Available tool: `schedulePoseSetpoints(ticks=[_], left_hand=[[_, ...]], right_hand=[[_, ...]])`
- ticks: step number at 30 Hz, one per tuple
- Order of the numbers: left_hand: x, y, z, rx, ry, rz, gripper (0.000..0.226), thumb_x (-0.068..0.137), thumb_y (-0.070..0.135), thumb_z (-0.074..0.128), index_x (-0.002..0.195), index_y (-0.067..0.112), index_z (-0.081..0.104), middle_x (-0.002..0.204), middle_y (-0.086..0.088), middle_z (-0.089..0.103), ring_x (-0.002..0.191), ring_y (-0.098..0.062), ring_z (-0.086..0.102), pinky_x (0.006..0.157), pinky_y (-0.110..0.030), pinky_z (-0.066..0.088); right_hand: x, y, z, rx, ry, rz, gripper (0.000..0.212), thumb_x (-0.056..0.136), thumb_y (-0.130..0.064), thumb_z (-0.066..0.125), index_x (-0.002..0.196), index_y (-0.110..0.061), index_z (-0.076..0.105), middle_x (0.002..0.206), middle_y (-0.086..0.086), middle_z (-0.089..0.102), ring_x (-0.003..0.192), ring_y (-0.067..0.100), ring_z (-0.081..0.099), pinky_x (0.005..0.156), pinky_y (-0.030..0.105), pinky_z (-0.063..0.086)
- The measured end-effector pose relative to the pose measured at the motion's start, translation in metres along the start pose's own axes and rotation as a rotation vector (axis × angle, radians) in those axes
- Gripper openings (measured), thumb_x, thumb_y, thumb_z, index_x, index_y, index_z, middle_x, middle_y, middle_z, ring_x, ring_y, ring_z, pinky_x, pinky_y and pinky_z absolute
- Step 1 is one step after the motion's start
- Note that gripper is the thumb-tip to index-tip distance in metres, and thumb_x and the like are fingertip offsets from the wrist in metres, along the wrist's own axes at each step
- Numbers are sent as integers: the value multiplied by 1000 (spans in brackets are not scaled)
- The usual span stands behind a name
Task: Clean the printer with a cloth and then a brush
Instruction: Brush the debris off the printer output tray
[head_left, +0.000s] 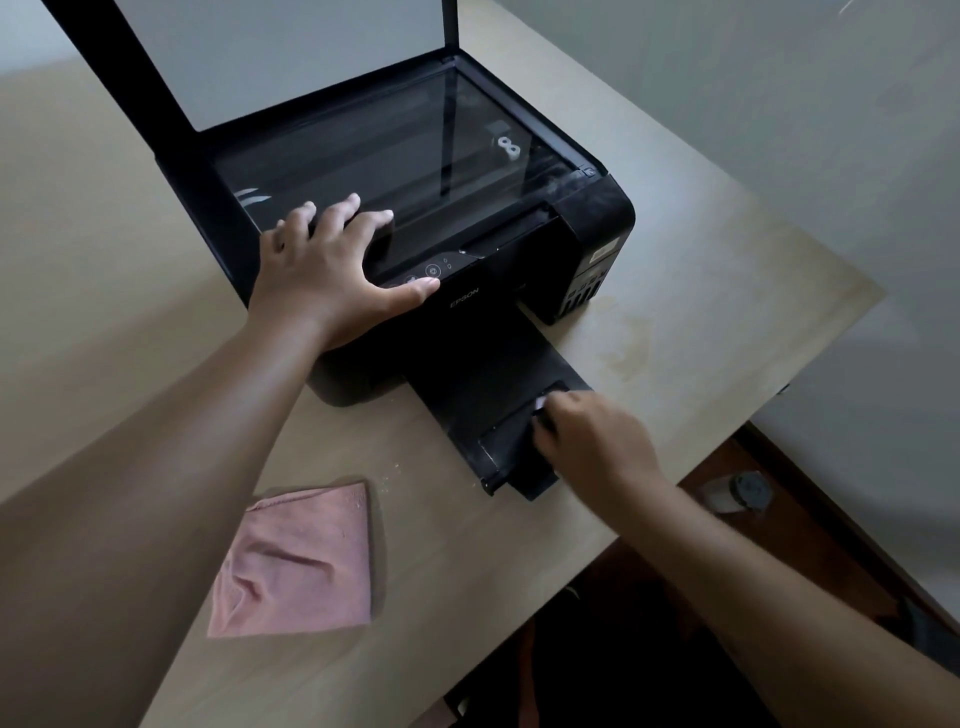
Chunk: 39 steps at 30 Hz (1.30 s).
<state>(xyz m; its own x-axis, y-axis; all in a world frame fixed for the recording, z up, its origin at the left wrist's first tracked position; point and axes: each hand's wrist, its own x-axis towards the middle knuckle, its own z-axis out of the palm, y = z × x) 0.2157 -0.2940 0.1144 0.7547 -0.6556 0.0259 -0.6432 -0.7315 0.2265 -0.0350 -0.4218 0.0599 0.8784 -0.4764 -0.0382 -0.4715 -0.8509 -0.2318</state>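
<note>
Head view looks down on one black printer (519, 270) standing on a pale worktop (701, 291), set at an angle, with its scanner lid (291, 57) raised and the one glass plate (395, 171) bare beneath it. One output tray (488, 384) is drawn out from the printer's front toward the worktop's near edge, with a narrower extension piece at its tip.

Two bare hands are in view. The left hand (332, 270) lies flat on the printer's front left corner, fingers spread over the edge of the glass and the thumb along the strip of control buttons; its grip is open, pressing down and closing on nothing. The right hand (592, 441) is at the far end of the tray, fingers curled in a closed grip. A small pale bit shows at its fingertips, against the tray surface, but it is blurred and whether this is the brush cannot be told.

One pink cloth (301, 561) lies folded on the worktop, near the front edge, left of the tray and well apart from both hands; neither hand touches it. A few light crumbs speckle the worktop between the cloth and the tray.

Beyond the worktop's right edge, lower down on a dark brown floor, sits one small grey and white object (737, 491), too blurred to identify. Pale walls stand behind and to the right of the printer.
</note>
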Motion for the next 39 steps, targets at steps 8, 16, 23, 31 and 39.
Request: schedulePoseSetpoints(ticks=[8, 16, 23, 31, 39], left_hand=[[-1, 1, 0, -3, 7, 2, 93, 63, 92, 42, 143, 45, 33, 160, 9, 21, 147, -26, 12, 116, -47, 11], [-2, 0, 1, -12, 13, 6, 93, 64, 91, 42, 143, 43, 34, 160, 8, 22, 147, -26, 13, 116, -47, 11], [-2, -1, 0, -14, 9, 5, 94, 63, 91, 42, 143, 43, 34, 160, 7, 23, 147, -27, 13, 116, -47, 11], [-1, -2, 0, -13, 10, 5, 93, 64, 91, 43, 143, 44, 34, 160, 7, 23, 147, -26, 13, 116, -47, 11], [-1, -2, 0, -16, 6, 0, 95, 63, 92, 43, 144, 44, 33, 160, 7, 23, 147, -27, 14, 116, -48, 11]], right_hand=[[10, 3, -8, 409, 40, 324, 29, 94, -36, 56, 73, -16, 54, 65, 0, 55, 57, 18, 53, 49, 29, 36], [-2, -12, 2, 356, -40, 144, 33, 89, -43, 50, 85, -15, 68, 71, 3, 66, 63, 23, 59, 57, 39, 49], [-4, -29, 10, 268, -124, -86, 31, 87, -41, 53, 80, -16, 69, 63, -3, 57, 72, 23, 55, 68, 35, 44], [-1, -42, 10, 203, -136, -155, 33, 92, -42, 54, 67, -21, 53, 61, -3, 51, 68, 19, 47, 67, 33, 33], [11, -13, 2, 229, -82, 50, 31, 93, -32, 54, 75, -7, 54, 65, 8, 57, 64, 29, 52, 57, 31, 35]])
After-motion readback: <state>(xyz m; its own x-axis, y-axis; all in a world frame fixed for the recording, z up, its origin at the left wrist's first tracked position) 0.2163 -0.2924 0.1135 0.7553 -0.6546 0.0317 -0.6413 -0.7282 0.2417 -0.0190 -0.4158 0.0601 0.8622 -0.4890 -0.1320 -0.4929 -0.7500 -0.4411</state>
